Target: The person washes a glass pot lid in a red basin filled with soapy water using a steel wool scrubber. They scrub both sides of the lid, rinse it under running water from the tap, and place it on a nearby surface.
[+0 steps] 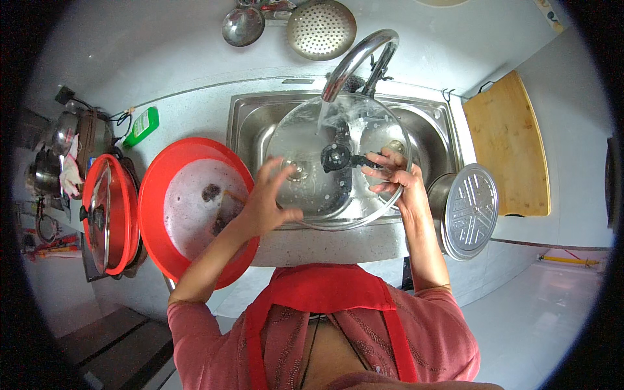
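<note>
A clear glass pot lid (302, 134) with a dark knob (336, 157) is held tilted above the double stainless steel sink (434, 141). My right hand (397, 178) grips its right rim, fingers spread towards the knob. At the opposite rim my left hand (267, 200) has its fingers and thumb apart; whether it touches the glass, I cannot tell. Water runs from the curved chrome faucet (358, 58) onto the lid, and white suds or drops spot the glass. Both sink drains show through it.
Left of the sink stands a red basin (156, 195) with sudsy water and a dark-ended utensil inside. Beyond it are a red pot (129, 214) with a glass lid and a green bottle (145, 124). A perforated metal steamer plate (472, 212) and a wooden cutting board (507, 146) stand right.
</note>
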